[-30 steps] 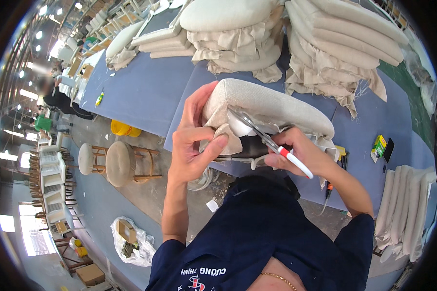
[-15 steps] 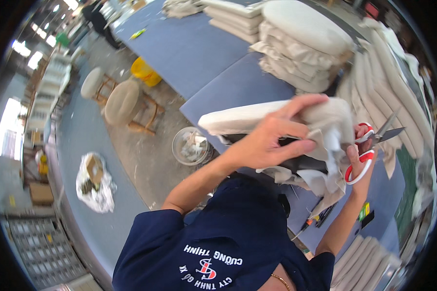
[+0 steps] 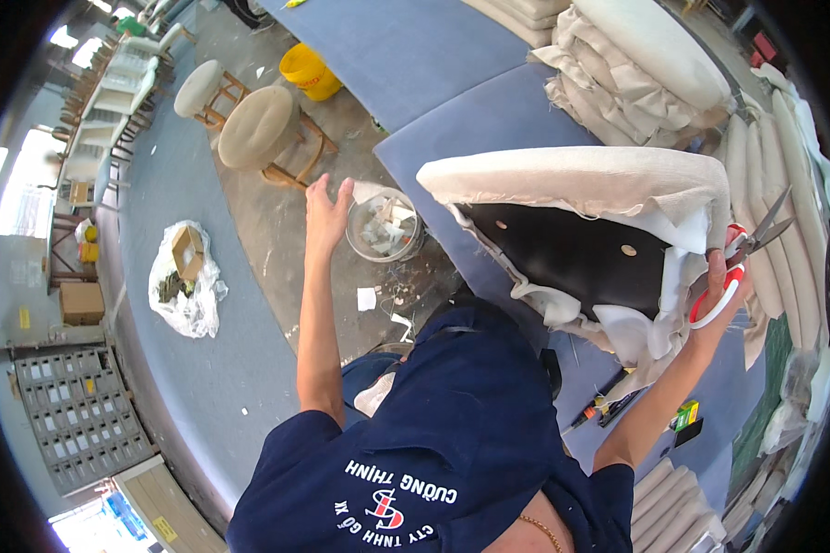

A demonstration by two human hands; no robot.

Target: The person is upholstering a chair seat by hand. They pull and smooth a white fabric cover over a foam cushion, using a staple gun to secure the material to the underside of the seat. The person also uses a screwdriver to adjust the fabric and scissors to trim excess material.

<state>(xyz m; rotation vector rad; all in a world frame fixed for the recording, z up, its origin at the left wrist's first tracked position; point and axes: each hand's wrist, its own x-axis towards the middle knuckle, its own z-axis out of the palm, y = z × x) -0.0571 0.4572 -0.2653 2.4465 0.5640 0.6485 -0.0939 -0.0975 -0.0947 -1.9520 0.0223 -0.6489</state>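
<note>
My right hand [image 3: 716, 293] is closed round red-and-white-handled scissors [image 3: 743, 249], their blades apart and pointing up to the right. Its fingers also touch the corner of a seat cushion [image 3: 586, 175], tilted up with its black underside [image 3: 572, 253] facing me. Beige cover fabric and white padding hang loose round the cushion's edge. Away to the left, my left hand [image 3: 326, 219] is raised at the side of a clear waste bin [image 3: 355, 241], fingers apart. A small beige scrap [image 3: 371, 192] is right by its fingertips, over the bin's rim.
Blue-topped table [image 3: 470, 120] bears stacked beige cushions [image 3: 655, 55] at the back and long padded pieces [image 3: 784, 175] at right. Tools [image 3: 609, 405] lie near me. Round stools [image 3: 258, 129] and a yellow bucket [image 3: 309, 72] stand on the floor; a plastic bag [image 3: 186, 286] lies left.
My left hand has left the cushion's fabric edge and moved left to the bin. The cushion's underside now shows more fully. My right hand keeps the scissors.
</note>
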